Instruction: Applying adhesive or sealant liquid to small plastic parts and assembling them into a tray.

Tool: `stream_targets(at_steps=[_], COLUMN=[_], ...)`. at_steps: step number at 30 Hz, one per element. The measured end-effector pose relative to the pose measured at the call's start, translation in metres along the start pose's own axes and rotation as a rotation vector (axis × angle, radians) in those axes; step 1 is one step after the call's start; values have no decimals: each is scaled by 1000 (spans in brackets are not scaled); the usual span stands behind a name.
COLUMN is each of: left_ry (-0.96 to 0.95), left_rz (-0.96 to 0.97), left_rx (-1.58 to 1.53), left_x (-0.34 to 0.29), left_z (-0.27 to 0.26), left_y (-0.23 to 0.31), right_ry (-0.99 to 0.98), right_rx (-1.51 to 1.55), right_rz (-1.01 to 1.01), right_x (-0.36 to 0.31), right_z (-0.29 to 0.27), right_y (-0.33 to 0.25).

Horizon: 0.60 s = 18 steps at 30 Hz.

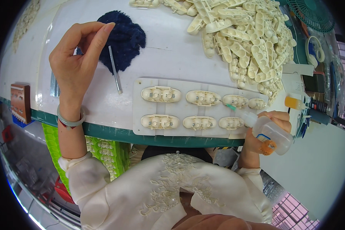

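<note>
My right hand point(253, 143) is wrapped round a translucent squeeze bottle point(281, 134) with orange residue on its side. The bottle's green needle tip points left, at a cream plastic part point(235, 101) in the back row of a white fixture board point(161, 134). Two rows of such oblong parts sit on the board, with small shiny metal pieces in them. Raised over the table at the left, my left hand point(74, 53) has thumb and forefinger pinched together; I cannot make out anything between them. Beside it lie a dark blue cloth point(126, 38) and a thin metal rod point(114, 69).
A large heap of cream parts point(253, 42) covers the back right. A green fan point(310, 13), a tape roll point(314, 50) and an orange-topped container point(293, 102) stand at the right. A brown block point(20, 102) is at the left edge; a green tray point(122, 153) sits below the table edge.
</note>
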<state>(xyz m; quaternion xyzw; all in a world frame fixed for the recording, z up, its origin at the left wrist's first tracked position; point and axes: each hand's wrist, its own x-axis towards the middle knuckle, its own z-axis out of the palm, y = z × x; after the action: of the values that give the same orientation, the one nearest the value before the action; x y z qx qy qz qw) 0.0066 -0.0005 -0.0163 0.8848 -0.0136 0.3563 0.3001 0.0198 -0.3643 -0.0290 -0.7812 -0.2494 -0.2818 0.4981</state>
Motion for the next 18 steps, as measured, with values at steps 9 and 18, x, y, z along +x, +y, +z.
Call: stream_targets(at_steps=[9,18], left_ry=[24,20], left_rz=[-37,-101], left_rx=[7,-26], left_x=[1,2], left_z=[3,4], left_y=[-1,3], right_ry=[-101,113], right_rx=[-44,-117], right_rz=[44,-95], right_x=[-3,2], right_z=[3,-15], right_y=[-3,10])
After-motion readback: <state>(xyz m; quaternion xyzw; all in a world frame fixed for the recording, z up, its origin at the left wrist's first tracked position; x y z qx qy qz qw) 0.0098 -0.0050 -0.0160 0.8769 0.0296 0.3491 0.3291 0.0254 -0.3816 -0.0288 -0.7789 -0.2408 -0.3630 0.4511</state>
